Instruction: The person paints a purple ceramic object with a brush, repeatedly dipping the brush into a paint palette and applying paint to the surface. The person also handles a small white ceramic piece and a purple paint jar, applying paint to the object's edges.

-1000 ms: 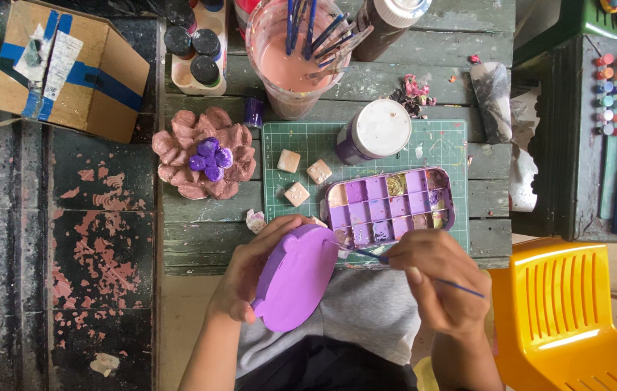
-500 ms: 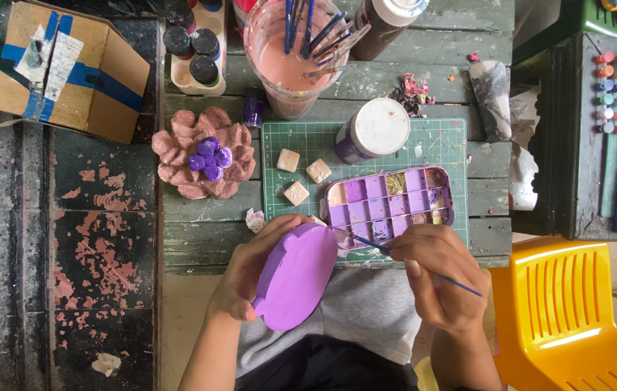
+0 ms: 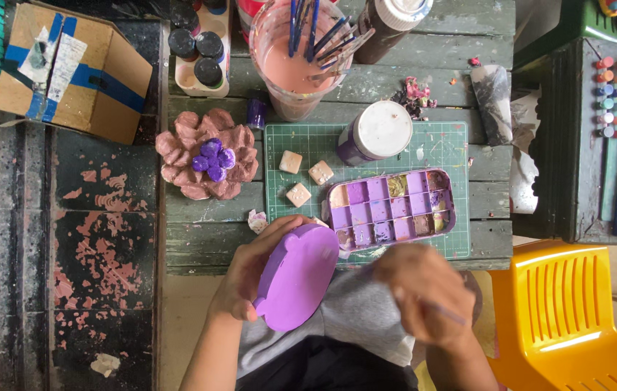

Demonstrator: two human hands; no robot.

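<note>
A purple rounded piece (image 3: 297, 277), flat-faced with two small ear-like bumps on its upper edge, sits just off the near edge of the bench (image 3: 199, 235), above the person's lap. The left hand (image 3: 254, 269) grips it from the left side, fingers curled round the rim and thumb on the face. The right hand (image 3: 424, 293) is blurred, to the right of the piece and apart from it; its fingers are pinched on a thin paintbrush (image 3: 444, 313) whose handle sticks out to the right.

Just beyond the piece lies a purple paint palette (image 3: 392, 208) with many small wells, resting on a green cutting mat (image 3: 439, 141). On the mat also stand a white-lidded jar (image 3: 377, 132) and three small pale cubes (image 3: 301, 177). To the left of the mat is a pink clay flower (image 3: 207, 153) with a purple centre. Farther back stands a cup of pinkish water (image 3: 297, 58) full of brushes, with a tray of dark-capped bottles (image 3: 199, 47) beside it. A cardboard box (image 3: 69, 69) with blue tape lies at far left, and a yellow plastic chair (image 3: 576, 318) stands at right.
</note>
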